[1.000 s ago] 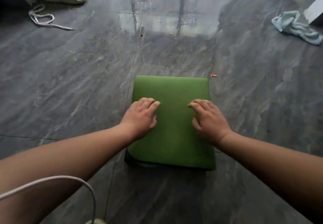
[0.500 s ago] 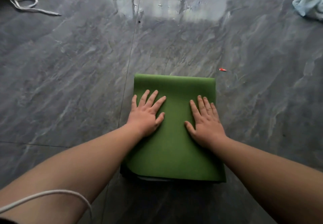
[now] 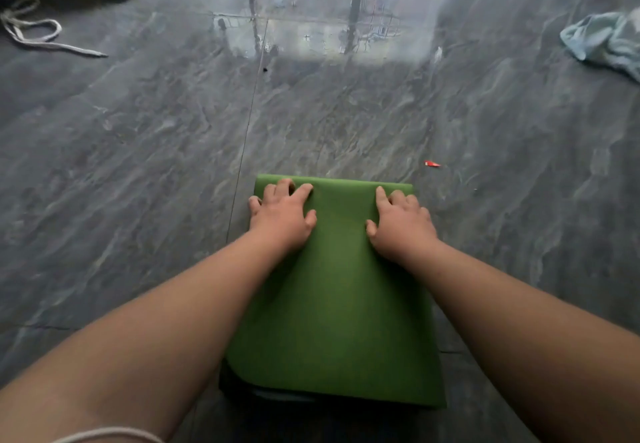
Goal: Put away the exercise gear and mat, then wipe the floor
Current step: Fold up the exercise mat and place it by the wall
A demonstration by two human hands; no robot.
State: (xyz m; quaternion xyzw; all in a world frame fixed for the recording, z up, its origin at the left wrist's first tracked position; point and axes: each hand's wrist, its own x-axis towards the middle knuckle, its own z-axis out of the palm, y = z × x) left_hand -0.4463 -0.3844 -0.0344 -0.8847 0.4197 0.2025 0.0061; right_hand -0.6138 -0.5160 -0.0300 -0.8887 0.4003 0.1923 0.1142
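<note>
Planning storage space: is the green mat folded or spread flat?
Folded. The green mat is a compact stack with layered edges showing at its near end; the left hand and right hand rest on its far edge.

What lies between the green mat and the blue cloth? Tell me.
In the head view, only bare grey floor separates the green mat from the blue cloth, apart from one small red scrap near the mat's far right corner.
</note>
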